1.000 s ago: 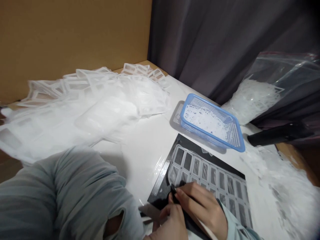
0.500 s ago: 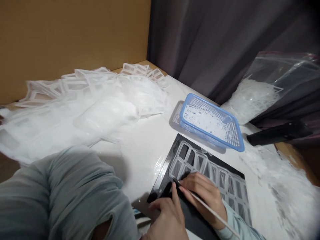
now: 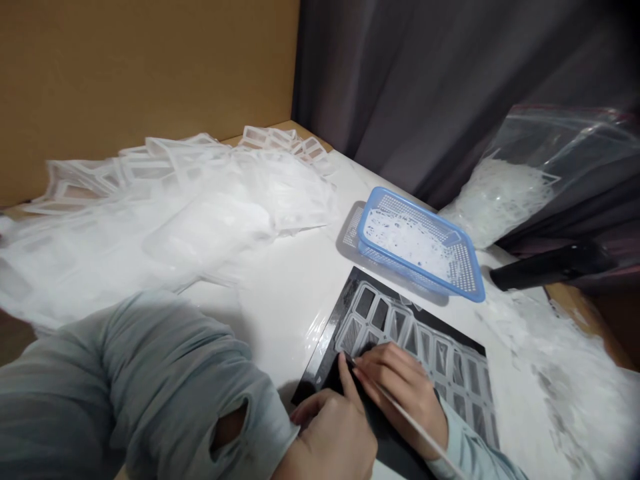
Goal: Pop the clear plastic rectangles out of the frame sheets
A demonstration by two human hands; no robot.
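Tightly curled right hand (image 3: pixel 403 400) pinching a thin white stick (image 3: pixel 411 421), left hand (image 3: pixel 333 433) spread, fingertip on the black sheet (image 3: pixel 350 293).

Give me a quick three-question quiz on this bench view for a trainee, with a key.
1. Which hand holds the thin white stick: left or right?
2. True or false: the blue perforated plastic basket stands on the flat black sheet.
3. What lies on the flat black sheet, under the fingers?

Key: 1. The right hand. 2. False: it stands beside the sheet. 3. A translucent plastic sheet of rectangular frames.
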